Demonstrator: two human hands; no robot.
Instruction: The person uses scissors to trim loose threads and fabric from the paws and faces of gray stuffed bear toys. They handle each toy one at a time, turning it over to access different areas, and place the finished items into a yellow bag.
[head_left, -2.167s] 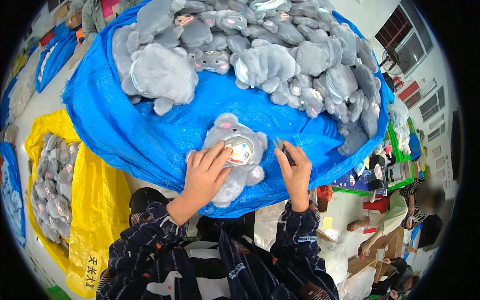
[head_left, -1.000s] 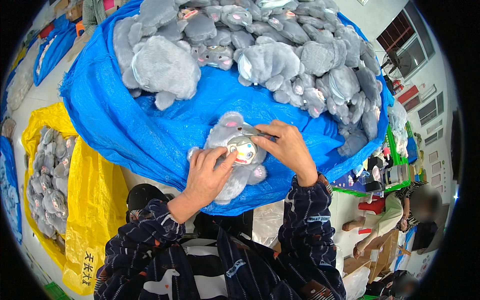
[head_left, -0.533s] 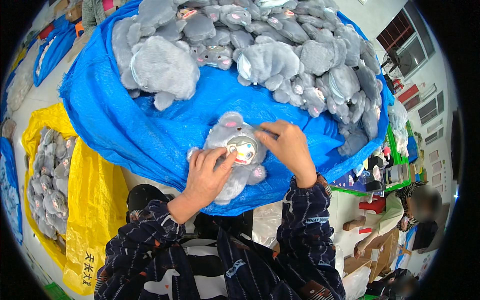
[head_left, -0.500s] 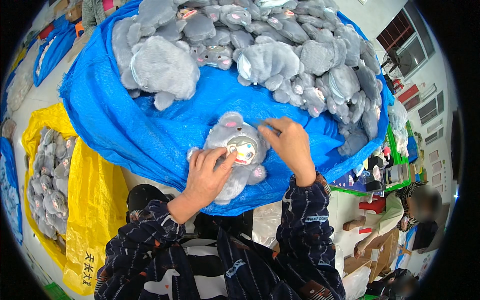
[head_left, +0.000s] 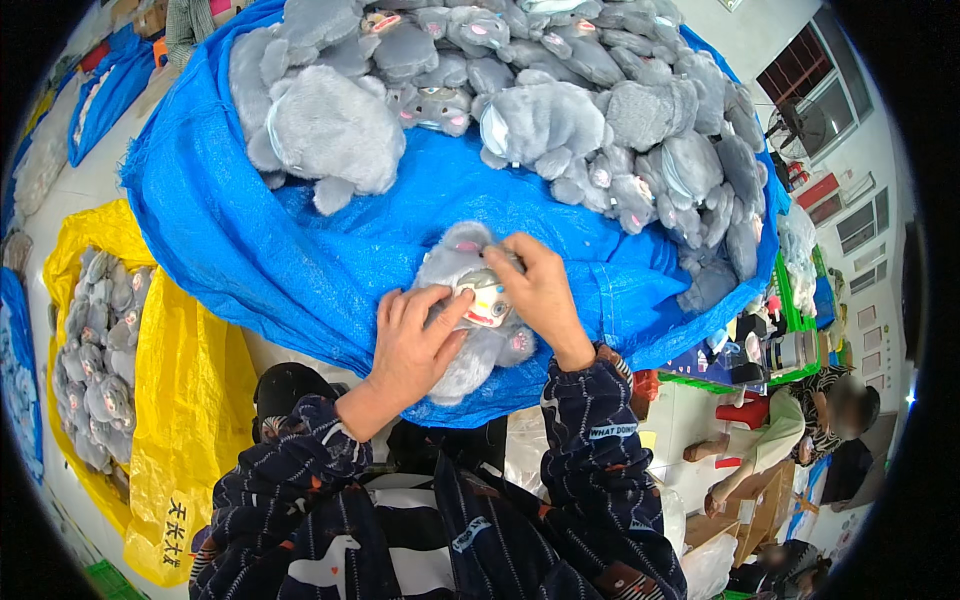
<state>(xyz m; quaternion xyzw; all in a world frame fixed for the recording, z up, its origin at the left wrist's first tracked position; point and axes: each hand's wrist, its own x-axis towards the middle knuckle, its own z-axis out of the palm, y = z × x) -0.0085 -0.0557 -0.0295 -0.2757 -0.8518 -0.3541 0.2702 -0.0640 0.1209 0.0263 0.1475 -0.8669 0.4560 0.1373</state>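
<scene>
A grey plush toy (head_left: 462, 365) with a printed doll-like face, a rounded ear and a pink paw pad lies on the near edge of a blue woven sheet (head_left: 270, 310). My left hand (head_left: 415, 340) grips its side, thumb resting by the face's mouth. At the upper edge of that face, below the ear, my right hand (head_left: 545, 290) has its fingertips pinched together against the grey fur. Whatever sits between those fingertips is too small or hidden to make out. The toy's upper right side is partly covered by my right hand.
Several similar grey plush pieces (head_left: 335, 135) are heaped on the far part of the blue sheet. To the left stands a yellow sack (head_left: 190, 430) with more grey plush inside. A green crate (head_left: 810, 345) and a seated person (head_left: 780, 430) are at the right.
My right hand has come down and left, from raised beside the toy's ear to the top of its face. My left hand keeps its hold, barely shifted.
</scene>
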